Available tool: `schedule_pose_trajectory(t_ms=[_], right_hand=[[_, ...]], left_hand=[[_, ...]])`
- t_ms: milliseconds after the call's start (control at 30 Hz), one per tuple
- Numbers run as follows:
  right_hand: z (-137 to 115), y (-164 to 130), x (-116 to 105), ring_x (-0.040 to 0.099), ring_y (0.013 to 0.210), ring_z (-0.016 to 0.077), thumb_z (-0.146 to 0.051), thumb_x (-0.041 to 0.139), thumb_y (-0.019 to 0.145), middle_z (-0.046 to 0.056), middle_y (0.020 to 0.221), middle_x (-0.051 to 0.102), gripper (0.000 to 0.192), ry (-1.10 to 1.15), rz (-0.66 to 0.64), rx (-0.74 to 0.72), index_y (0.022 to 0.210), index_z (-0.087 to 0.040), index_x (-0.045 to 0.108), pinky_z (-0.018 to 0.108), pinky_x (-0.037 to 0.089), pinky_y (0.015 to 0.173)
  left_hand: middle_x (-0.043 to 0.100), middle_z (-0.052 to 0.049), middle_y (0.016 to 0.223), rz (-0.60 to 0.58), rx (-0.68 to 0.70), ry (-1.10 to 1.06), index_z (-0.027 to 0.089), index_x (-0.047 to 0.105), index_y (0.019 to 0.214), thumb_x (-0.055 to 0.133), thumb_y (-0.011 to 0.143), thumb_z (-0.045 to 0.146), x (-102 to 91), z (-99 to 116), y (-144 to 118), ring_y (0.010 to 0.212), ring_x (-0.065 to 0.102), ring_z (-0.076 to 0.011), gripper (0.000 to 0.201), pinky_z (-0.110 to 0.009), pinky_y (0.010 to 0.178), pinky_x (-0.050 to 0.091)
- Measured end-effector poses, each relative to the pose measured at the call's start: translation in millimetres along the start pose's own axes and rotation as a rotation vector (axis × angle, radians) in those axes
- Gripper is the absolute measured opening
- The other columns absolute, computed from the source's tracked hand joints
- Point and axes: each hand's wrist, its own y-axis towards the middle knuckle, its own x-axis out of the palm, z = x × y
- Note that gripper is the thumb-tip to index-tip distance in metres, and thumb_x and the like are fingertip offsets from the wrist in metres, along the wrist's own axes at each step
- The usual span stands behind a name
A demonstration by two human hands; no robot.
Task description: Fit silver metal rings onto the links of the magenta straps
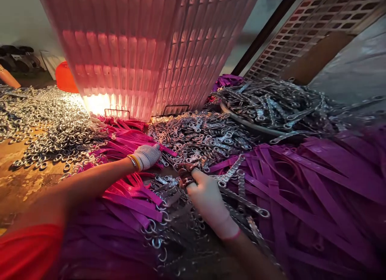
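My left hand [146, 156], in a white knit glove, rests on a pile of magenta straps [126, 141], its fingers curled over them. My right hand [208, 199], also gloved, lies on a heap of metal chain links [199, 139]; its fingers pinch a small cluster of links [184, 177] at the heap's near edge. A short chain [241, 191] lies just right of that hand. Purple straps [316, 199] spread out to the right.
A large pink ribbed plastic stack [144, 50] stands straight ahead. Loose metal rings [51, 119] cover the table on the left. A round tray [250, 125] heaped with chains sits at the right back. An orange object [64, 77] stands at the far left.
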Motion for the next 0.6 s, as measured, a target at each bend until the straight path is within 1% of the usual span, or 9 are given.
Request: schedule_pose_trajectory(t_ms=[100, 200, 267, 300, 367, 400, 467, 533, 600], right_hand=[[-2, 2, 5, 0.059, 0.073, 0.0207, -0.017, 0.043, 0.075, 0.004, 0.075, 0.068, 0.033, 0.062, -0.034, -0.021, 0.096, -0.018, 0.069, 0.029, 0.045, 0.069], [-14, 5, 7, 0.062, 0.086, 0.0217, -0.012, 0.040, 0.070, 0.007, 0.089, 0.071, 0.041, 0.091, -0.055, -0.116, 0.099, -0.017, 0.068, 0.031, 0.047, 0.080], [-28, 5, 10, 0.062, 0.087, 0.0213, -0.008, 0.040, 0.069, 0.008, 0.093, 0.072, 0.045, 0.053, -0.099, -0.159, 0.102, -0.017, 0.068, 0.030, 0.046, 0.081], [-35, 4, 11, 0.062, 0.085, 0.0210, -0.007, 0.040, 0.069, 0.008, 0.093, 0.072, 0.045, 0.016, -0.126, -0.174, 0.102, -0.017, 0.069, 0.029, 0.045, 0.079], [-49, -1, 14, 0.062, 0.081, 0.0203, -0.006, 0.043, 0.071, 0.007, 0.089, 0.072, 0.041, -0.080, -0.166, -0.198, 0.101, -0.018, 0.069, 0.028, 0.043, 0.074], [-56, -4, 15, 0.061, 0.080, 0.0200, -0.007, 0.044, 0.073, 0.007, 0.088, 0.072, 0.038, -0.133, -0.177, -0.213, 0.100, -0.019, 0.069, 0.027, 0.042, 0.072], [-66, -12, 17, 0.061, 0.078, 0.0195, -0.008, 0.046, 0.076, 0.007, 0.087, 0.072, 0.031, -0.243, -0.192, -0.244, 0.094, -0.019, 0.069, 0.027, 0.039, 0.069], [-74, -19, 18, 0.061, 0.076, 0.0191, -0.008, 0.048, 0.077, 0.007, 0.085, 0.071, 0.024, -0.355, -0.208, -0.273, 0.087, -0.018, 0.067, 0.028, 0.035, 0.067], [-80, -27, 19, 0.060, 0.073, 0.0184, -0.008, 0.049, 0.076, 0.007, 0.084, 0.070, 0.021, -0.469, -0.213, -0.305, 0.083, -0.018, 0.066, 0.029, 0.032, 0.064]], left_hand=[[0.066, -0.016, 0.102, 0.015, 0.015, -0.013, 0.010, 0.064, 0.108, 0.052, 0.089, 0.024, -1.9, -4, -9, 0.088, 0.066, -0.0254, 0.026, -0.035, 0.076, 0.051], [0.068, -0.012, 0.100, 0.021, 0.050, -0.077, 0.013, 0.066, 0.101, 0.049, 0.088, 0.019, -21.1, -11, -39, 0.081, 0.065, -0.0184, 0.022, -0.026, 0.067, 0.049], [0.067, -0.007, 0.083, 0.005, 0.023, -0.258, 0.013, 0.064, 0.097, 0.042, 0.091, 0.022, -36.5, -13, -69, 0.063, 0.061, -0.0127, 0.024, -0.021, 0.054, 0.046], [0.064, -0.004, 0.072, -0.009, -0.012, -0.398, 0.013, 0.063, 0.094, 0.041, 0.093, 0.026, -42.9, -13, -85, 0.054, 0.057, -0.0108, 0.025, -0.020, 0.048, 0.042], [0.056, 0.001, 0.058, -0.052, -0.094, -0.678, 0.014, 0.062, 0.087, 0.045, 0.092, 0.035, -50.5, -10, -117, 0.043, 0.046, -0.0085, 0.027, -0.018, 0.040, 0.035], [0.053, 0.002, 0.054, -0.075, -0.130, -0.788, 0.015, 0.062, 0.085, 0.048, 0.091, 0.038, -51.3, -8, -130, 0.041, 0.043, -0.0079, 0.027, -0.018, 0.038, 0.032], [0.051, 0.003, 0.052, -0.100, -0.174, -0.912, 0.016, 0.062, 0.083, 0.050, 0.089, 0.040, -48.2, -3, -150, 0.040, 0.040, -0.0074, 0.028, -0.018, 0.037, 0.030], [0.053, 0.002, 0.054, -0.086, -0.169, -0.978, 0.016, 0.061, 0.081, 0.050, 0.090, 0.040, -41.4, 1, -161, 0.042, 0.042, -0.0076, 0.027, -0.018, 0.039, 0.031], [0.053, 0.002, 0.056, -0.046, -0.145, -0.980, 0.016, 0.058, 0.077, 0.050, 0.089, 0.039, -34.6, 2, -166, 0.045, 0.044, -0.0080, 0.027, -0.018, 0.042, 0.033]])
